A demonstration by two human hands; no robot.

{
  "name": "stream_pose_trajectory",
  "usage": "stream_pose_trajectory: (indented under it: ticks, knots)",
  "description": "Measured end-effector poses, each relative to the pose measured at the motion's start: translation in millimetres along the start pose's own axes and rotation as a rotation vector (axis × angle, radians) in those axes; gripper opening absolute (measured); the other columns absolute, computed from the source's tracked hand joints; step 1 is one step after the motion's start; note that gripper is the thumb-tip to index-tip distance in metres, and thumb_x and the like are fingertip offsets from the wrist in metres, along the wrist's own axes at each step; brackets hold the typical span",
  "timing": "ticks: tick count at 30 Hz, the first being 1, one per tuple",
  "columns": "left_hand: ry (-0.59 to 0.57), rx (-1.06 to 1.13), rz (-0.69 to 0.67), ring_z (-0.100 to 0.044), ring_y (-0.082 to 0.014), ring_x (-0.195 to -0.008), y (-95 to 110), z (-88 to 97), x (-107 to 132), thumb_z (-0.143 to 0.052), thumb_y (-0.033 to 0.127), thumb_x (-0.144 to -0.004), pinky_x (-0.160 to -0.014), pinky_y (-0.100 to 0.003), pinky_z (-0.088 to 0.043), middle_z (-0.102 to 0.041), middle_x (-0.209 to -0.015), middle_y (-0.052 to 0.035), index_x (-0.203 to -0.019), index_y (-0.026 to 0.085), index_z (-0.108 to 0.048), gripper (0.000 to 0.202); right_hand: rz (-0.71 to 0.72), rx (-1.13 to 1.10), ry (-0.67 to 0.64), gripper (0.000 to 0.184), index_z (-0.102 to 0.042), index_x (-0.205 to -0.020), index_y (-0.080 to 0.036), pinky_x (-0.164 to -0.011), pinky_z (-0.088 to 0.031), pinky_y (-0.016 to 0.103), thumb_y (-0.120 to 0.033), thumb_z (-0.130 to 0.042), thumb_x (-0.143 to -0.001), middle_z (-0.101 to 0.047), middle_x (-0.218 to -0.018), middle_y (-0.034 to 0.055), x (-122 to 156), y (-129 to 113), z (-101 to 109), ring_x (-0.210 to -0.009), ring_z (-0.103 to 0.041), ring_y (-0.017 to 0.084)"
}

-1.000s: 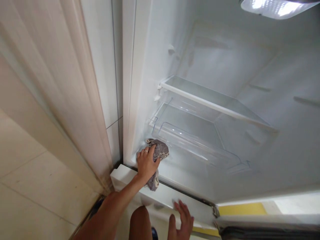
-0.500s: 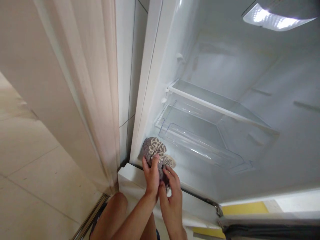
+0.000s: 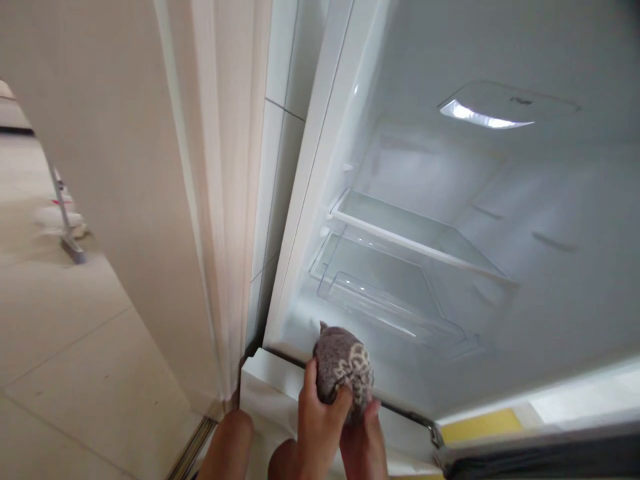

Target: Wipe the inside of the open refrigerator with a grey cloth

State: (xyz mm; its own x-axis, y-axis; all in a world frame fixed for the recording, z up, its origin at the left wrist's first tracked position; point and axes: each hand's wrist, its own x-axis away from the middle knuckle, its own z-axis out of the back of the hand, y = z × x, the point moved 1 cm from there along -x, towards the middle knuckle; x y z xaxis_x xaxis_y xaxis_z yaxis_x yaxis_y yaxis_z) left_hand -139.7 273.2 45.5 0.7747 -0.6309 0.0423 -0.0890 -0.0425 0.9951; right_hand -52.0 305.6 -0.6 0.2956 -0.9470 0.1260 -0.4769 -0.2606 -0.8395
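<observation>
My left hand (image 3: 320, 417) grips a bunched grey-brown cloth (image 3: 336, 360) with a cream pattern, its thumb pressed into the folds. Behind and to the right, my right hand (image 3: 366, 437) holds the lower end of the same bundle; most of its fingers are hidden behind the cloth. The bundle is held just in front of the bottom of an open fridge (image 3: 400, 373). Above it inside sits a clear plastic drawer (image 3: 385, 303).
A glass shelf (image 3: 420, 233) with a white front edge crosses the fridge above the drawer. The fridge lamp (image 3: 485, 119) is lit. A pale wooden panel (image 3: 200, 200) stands close on the left. My knee (image 3: 233, 433) is near the fridge's lower front.
The cloth has come down, nearer to me, and is turned and gathered into a rounder bundle. My right hand has moved in under it. The view has shifted, showing more floor at left.
</observation>
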Motion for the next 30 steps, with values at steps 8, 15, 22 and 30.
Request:
stream_pose_trajectory:
  ticks: [8, 15, 22, 30]
  knots:
    - [-0.294, -0.446, -0.637, -0.056, -0.0386, -0.137, 44, 19.5, -6, -0.075, 0.025, -0.073, -0.112, -0.062, -0.051, -0.06, -0.145, -0.017, -0.133, 0.025, -0.066, 0.061, -0.1, -0.126, 0.15, 0.064, -0.075, -0.106, -0.021, -0.097, -0.061, 0.048, -0.056, -0.096, -0.056, -0.079, -0.095, 0.0069, 5, -30, -23, -0.101, -0.074, 0.029]
    - [0.313, -0.19, -0.895, -0.052, -0.0286, -0.141, 109, 52.7, -81, -0.065, 0.026, -0.093, -0.118, -0.053, -0.045, -0.054, -0.148, -0.0167, -0.15, 0.024, -0.045, 0.06, 0.031, -0.334, 0.417, 0.051, -0.073, -0.096, -0.024, -0.077, -0.066, 0.029, -0.044, -0.095, -0.055, -0.08, -0.094, 0.0012, -31, -51, -13, -0.087, -0.076, 0.018]
    - [0.444, -0.465, -0.989, -0.053, -0.0374, -0.141, 129, 26.4, -156, -0.076, 0.042, -0.086, -0.111, -0.052, -0.051, -0.053, -0.15, -0.0274, -0.16, 0.011, -0.029, 0.093, 0.094, -0.206, 0.593, 0.05, -0.071, -0.098, -0.024, -0.071, -0.065, 0.033, -0.045, -0.09, -0.057, -0.08, -0.091, -0.0007, -108, -44, 29, -0.085, -0.077, 0.021]
    - [0.723, -0.478, -0.973, -0.077, -0.0314, -0.091, 113, 20.5, -183, -0.081, 0.051, -0.081, -0.076, -0.038, -0.06, -0.076, -0.106, -0.0189, -0.126, 0.01, -0.06, 0.064, 0.225, 0.265, 0.292, 0.04, -0.071, -0.107, -0.02, -0.08, -0.061, 0.036, -0.045, -0.085, -0.08, -0.076, -0.094, 0.0001, -163, -54, -2, -0.084, -0.07, 0.018]
